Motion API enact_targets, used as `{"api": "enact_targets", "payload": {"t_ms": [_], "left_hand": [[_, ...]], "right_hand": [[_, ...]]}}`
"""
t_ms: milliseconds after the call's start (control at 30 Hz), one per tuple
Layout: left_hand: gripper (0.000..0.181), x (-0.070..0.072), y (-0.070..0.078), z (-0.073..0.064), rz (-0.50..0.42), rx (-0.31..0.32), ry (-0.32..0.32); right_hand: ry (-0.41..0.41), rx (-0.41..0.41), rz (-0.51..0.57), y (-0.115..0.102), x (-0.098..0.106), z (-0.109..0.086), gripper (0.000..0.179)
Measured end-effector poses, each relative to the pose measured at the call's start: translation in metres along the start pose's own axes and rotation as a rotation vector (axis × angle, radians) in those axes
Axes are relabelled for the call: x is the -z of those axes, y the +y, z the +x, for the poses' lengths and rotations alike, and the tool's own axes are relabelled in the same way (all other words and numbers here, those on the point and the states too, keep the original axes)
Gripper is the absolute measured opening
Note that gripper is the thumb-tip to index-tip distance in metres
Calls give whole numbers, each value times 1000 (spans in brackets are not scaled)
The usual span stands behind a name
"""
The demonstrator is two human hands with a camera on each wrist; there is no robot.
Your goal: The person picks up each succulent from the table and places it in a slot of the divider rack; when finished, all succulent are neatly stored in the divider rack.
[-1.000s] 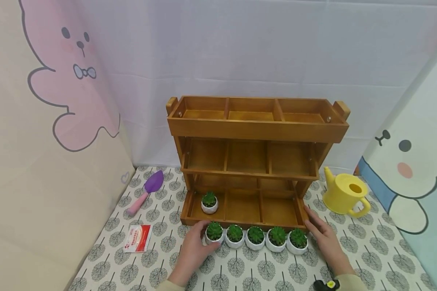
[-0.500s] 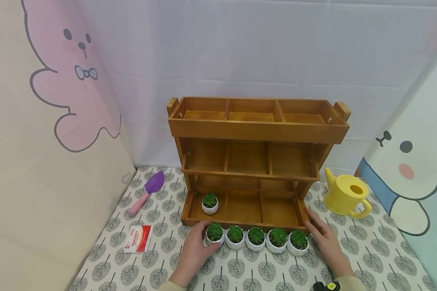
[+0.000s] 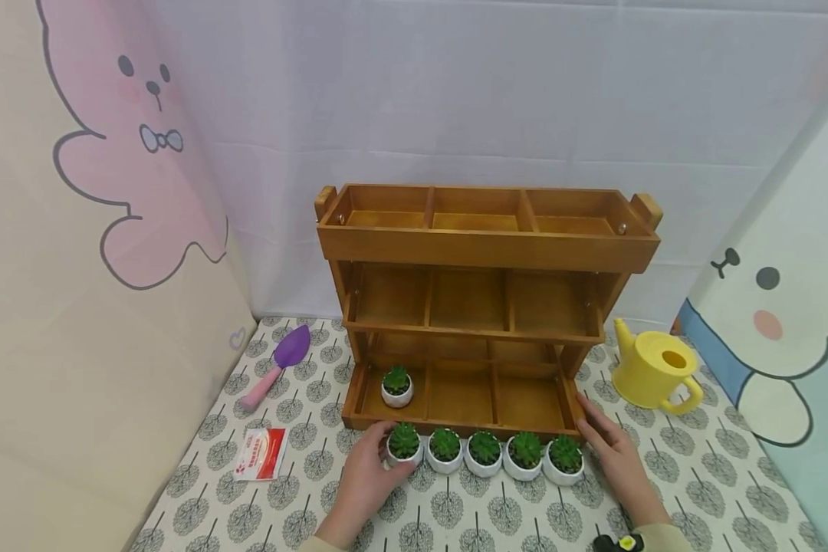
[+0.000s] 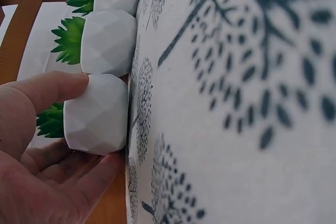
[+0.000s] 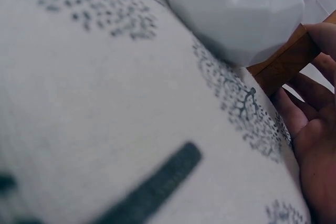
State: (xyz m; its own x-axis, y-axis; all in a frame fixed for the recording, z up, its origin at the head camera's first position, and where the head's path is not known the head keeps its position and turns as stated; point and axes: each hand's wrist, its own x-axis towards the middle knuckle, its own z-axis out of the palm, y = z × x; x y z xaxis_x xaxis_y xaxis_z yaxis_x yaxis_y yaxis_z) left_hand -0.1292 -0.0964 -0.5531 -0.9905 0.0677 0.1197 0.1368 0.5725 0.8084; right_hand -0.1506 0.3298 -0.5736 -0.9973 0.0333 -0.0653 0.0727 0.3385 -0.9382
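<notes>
In the head view, a row of small succulents in white faceted pots stands before a three-tier wooden shelf point(image 3: 490, 245). My left hand point(image 3: 367, 471) grips the leftmost potted succulent point(image 3: 405, 441), thumb on the near side and fingers behind it. The left wrist view shows this thumb point(image 4: 60, 87) across the white pot point(image 4: 97, 116), its base close to the cloth. My right hand point(image 3: 614, 452) rests at the shelf's lower right front corner, fingers extended along its side. In the right wrist view the thumb meets the wooden edge point(image 5: 286, 61). One more succulent point(image 3: 396, 386) sits in the bottom tier's left compartment.
A yellow watering can point(image 3: 655, 368) stands right of the shelf. On the left lie a purple trowel with a pink handle point(image 3: 276, 366) and a red-and-white packet point(image 3: 261, 454). Tree-patterned cloth point(image 3: 455, 514) covers the table, and fabric walls point(image 3: 455, 92) enclose it.
The leftmost pot, in my left hand's grip, has shifted very slightly left from its neighbour. My right hand stays at the shelf corner.
</notes>
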Motion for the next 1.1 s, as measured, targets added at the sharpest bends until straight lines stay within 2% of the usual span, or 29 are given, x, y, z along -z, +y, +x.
{"api": "enact_targets", "payload": {"t_ms": [100, 500, 700, 933, 1100], "left_hand": [[64, 2, 2, -1, 0, 8, 3], [63, 10, 9, -1, -8, -26, 33], [61, 14, 12, 1, -74, -41, 47], [62, 17, 17, 7, -145, -98, 80], [64, 19, 22, 14, -185, -101, 80]], "right_hand": [[0, -1, -13, 0, 0, 0, 66], [-2, 16, -19, 1, 1, -1, 65], [9, 20, -29, 1, 1, -2, 64], [25, 33, -30, 2, 0, -3, 62], [32, 27, -38, 2, 0, -2, 63]]}}
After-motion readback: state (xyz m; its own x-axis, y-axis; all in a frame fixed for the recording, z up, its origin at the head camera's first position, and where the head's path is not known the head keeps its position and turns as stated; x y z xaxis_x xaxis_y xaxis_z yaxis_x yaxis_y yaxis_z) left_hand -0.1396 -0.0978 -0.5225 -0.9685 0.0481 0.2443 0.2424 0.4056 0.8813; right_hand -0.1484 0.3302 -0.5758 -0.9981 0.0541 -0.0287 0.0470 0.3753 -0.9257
